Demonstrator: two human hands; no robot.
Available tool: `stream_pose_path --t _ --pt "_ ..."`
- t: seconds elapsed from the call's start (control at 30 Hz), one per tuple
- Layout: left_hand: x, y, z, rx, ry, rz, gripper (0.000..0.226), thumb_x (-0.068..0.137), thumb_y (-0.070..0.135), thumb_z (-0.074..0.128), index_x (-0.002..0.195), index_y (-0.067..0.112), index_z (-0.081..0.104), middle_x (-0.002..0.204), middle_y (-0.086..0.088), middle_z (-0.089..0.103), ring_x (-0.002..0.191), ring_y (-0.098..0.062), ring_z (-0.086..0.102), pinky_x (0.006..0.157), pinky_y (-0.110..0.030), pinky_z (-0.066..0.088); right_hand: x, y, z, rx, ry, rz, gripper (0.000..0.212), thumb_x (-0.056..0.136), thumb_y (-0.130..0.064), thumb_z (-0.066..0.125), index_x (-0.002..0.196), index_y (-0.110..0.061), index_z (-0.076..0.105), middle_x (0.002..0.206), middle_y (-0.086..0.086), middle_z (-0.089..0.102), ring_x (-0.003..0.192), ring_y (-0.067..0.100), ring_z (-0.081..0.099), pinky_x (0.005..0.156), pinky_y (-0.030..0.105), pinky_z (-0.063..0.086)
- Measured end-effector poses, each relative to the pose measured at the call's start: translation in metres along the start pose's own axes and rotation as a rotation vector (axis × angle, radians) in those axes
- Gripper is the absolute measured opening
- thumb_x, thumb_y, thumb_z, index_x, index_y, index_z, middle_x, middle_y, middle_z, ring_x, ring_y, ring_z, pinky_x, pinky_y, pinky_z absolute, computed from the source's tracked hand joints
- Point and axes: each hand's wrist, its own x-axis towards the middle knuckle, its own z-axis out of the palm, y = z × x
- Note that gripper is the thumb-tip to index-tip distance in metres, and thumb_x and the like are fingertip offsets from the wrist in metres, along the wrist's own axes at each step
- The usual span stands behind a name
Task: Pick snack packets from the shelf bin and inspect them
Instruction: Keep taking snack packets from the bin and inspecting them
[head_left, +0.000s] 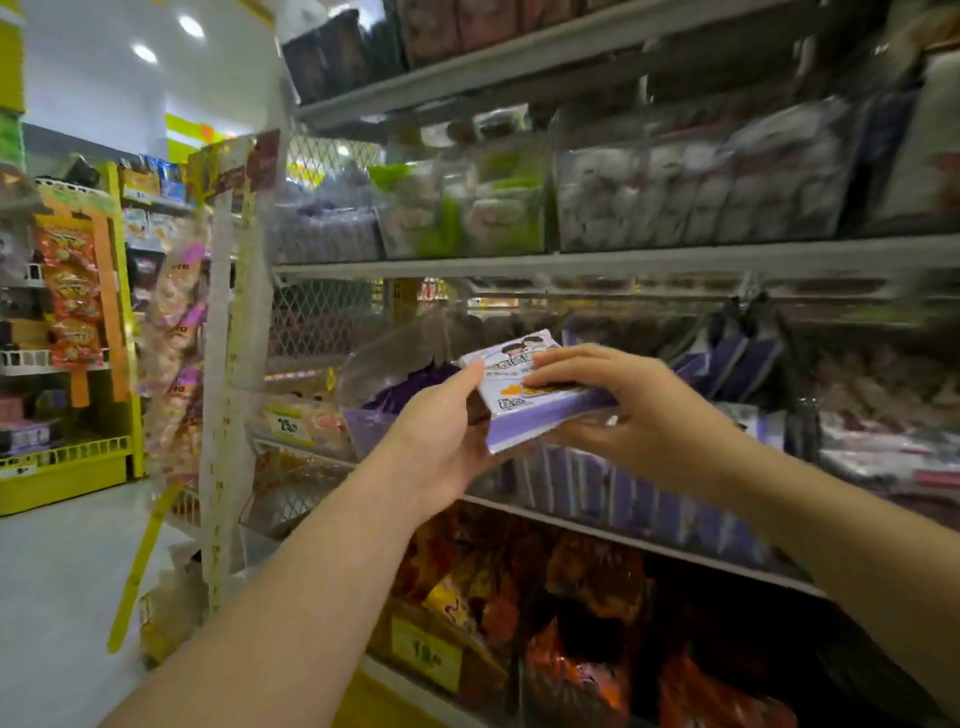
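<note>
Tight bin mouth, open aisle on the left

The shelf (571, 262) hangs low over the bin (363, 426), leaving only a shallow gap above it. The left hand (441, 436), right hand (639, 410) and the packet (530, 395) they hold fill the space in front. A hanging strip (223, 364) blocks the bin's left side. Beyond it, open floor (62, 571).

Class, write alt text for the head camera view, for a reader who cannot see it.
Two bare hands hold a purple snack packet before a shop shelf, the left hand gripping its left end, the right hand its right side. Below, a clear bin holds more purple packets.
</note>
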Motion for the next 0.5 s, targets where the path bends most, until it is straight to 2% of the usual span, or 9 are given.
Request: stream_pose_path --t 0.1,0.17,0.23,0.3,0.37,0.5 --pt "0.029 0.004 0.014 0.410 0.012 0.099 0.030 0.103 0.031 0.041 0.094 0.018 0.067 0.088 0.007 0.073 0.076 -0.012 0.068 0.063 -0.024 0.053 0.011 0.021 -0.042 -0.200 -0.018 0.051 0.038 0.075 -0.014 0.080 0.112 -0.014 0.071 0.115 0.000 0.067 0.107 0.008 0.059 0.092 0.009 0.039" --pt "0.047 0.004 0.017 0.731 0.024 0.242 0.019 0.101 0.024 0.046 0.107 0.024 0.064 0.095 0.012 0.071 0.079 -0.003 0.065 0.066 -0.014 0.049 0.018 0.038 -0.063 -0.346 -0.106 0.118 0.036 0.079 -0.019 0.077 0.114 -0.020 0.069 0.113 -0.003 0.066 0.104 0.009 0.060 0.088 0.013 0.042" --pt "0.069 0.003 0.017 1.018 0.042 0.401 0.029 0.098 0.020 0.053 0.125 0.022 0.061 0.108 0.008 0.067 0.081 0.003 0.061 0.070 -0.008 0.044 0.025 0.055 -0.078 -0.469 -0.194 0.167 0.034 0.082 -0.024 0.073 0.115 -0.025 0.065 0.115 -0.005 0.062 0.105 0.012 0.058 0.088 0.020 0.044" --pt "0.087 0.005 0.021 1.194 0.073 0.493 0.031 0.095 0.020 0.055 0.125 0.025 0.062 0.114 0.007 0.067 0.088 -0.001 0.062 0.080 -0.015 0.047 0.034 0.069 -0.086 -0.552 -0.272 0.193 0.032 0.085 -0.029 0.070 0.115 -0.030 0.061 0.117 -0.007 0.057 0.106 0.013 0.056 0.090 0.026 0.045" --pt "0.105 0.009 0.027 1.326 0.063 0.550 0.035 0.095 0.020 0.053 0.128 0.028 0.059 0.120 0.007 0.064 0.106 -0.010 0.061 0.094 -0.029 0.048 0.043 0.080 -0.091 -0.633 -0.346 0.222 0.030 0.087 -0.033 0.067 0.116 -0.033 0.058 0.116 -0.007 0.053 0.105 0.016 0.055 0.090 0.032 0.048" --pt "0.143 0.009 0.040 1.549 -0.008 0.603 0.046 0.092 0.022 0.050 0.136 0.036 0.048 0.130 0.004 0.054 0.119 -0.021 0.054 0.098 -0.042 0.047 0.063 0.097 -0.094 -0.728 -0.478 0.231 0.027 0.093 -0.029 0.059 0.120 -0.030 0.057 0.118 -0.005 0.054 0.103 0.015 0.055 0.084 0.027 0.048"
